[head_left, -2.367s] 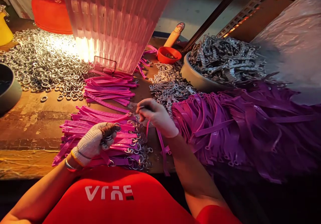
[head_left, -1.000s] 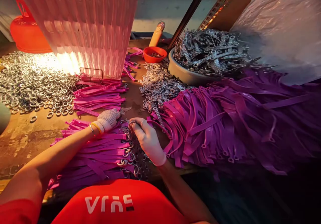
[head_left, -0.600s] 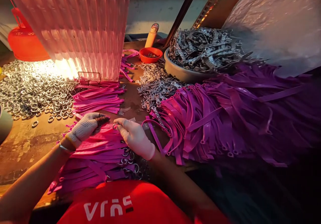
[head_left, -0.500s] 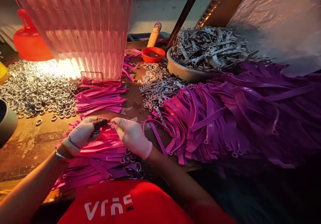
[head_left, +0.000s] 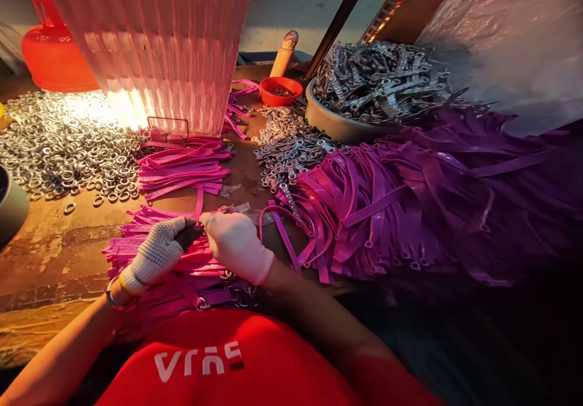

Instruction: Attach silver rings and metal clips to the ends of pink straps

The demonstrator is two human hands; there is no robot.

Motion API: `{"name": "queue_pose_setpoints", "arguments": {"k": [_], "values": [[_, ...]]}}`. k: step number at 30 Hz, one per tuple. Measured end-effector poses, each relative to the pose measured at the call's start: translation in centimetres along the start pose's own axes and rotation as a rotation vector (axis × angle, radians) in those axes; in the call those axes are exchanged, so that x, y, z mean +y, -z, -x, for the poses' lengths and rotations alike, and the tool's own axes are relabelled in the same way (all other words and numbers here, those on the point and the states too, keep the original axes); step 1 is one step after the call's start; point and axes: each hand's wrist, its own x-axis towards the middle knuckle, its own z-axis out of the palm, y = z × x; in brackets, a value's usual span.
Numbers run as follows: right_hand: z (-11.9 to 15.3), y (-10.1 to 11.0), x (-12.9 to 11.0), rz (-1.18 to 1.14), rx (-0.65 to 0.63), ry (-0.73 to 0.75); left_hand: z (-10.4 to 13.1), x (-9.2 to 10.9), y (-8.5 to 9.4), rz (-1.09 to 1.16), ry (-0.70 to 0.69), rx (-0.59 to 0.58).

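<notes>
My left hand (head_left: 157, 251), in a white dotted glove with dark, dirty fingertips, is closed on a pink strap (head_left: 199, 198). The strap's free end sticks up beyond the fingers. Gloved in plain white, my right hand (head_left: 239, 245) pinches at the same spot, its fingertips meeting those of the left. What lies between the fingertips is mostly hidden. Beneath both hands spreads a pile of pink straps (head_left: 132, 245), some with metal rings (head_left: 243, 295) at their right ends. Just beyond lies another bundle of pink straps (head_left: 182, 169).
Loose metal rings (head_left: 68, 145) heap up at the left under a red lamp (head_left: 57, 60). A translucent corrugated sheet (head_left: 173, 48) stands upright. To the right are small metal clasps (head_left: 291, 151), a heaped basin (head_left: 328, 118), a red bowl (head_left: 280, 93), a bottle (head_left: 285, 57) and purple straps (head_left: 387, 212).
Both hands remain together, with the left turned so its dotted back shows more. A strap end now rises above the fingers. The whole view has shifted slightly.
</notes>
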Motion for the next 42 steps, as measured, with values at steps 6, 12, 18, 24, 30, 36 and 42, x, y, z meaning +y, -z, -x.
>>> {"name": "queue_pose_setpoints", "arguments": {"k": [6, 12, 18, 24, 30, 36, 42], "values": [[-0.3, -1.4, -0.3, 0.015, 0.034, -0.056, -1.1, -1.0, 0.7, -0.129, -0.074, -0.137], [-0.6, 0.7, 0.2, -0.155, -0.054, -0.051, -0.4, -1.3, 0.7, 0.151, 0.166, -0.101], [-0.9, 0.2, 0.2, -0.038, -0.240, -0.109, 0.5, -2.4, -1.0, -0.007, 0.024, 0.067], [-0.4, -1.0, 0.1, 0.047, -0.249, 0.085, 0.5, -1.9, -0.8, -0.114, 0.003, -0.054], [-0.4, 0.1, 0.3, 0.048, -0.218, 0.015, 0.0, 0.0, 5.6, -0.442, -0.114, -0.190], [1.0, 1.8, 4.1, -0.059, -0.183, 0.014, 1.5, -0.6, 9.2, -0.377, 0.076, 0.214], [-1.9, 2.2, 15.1, 0.229, -0.010, -0.562, 1.6, 0.0, 3.9, 0.681, 0.426, 0.156]]}}
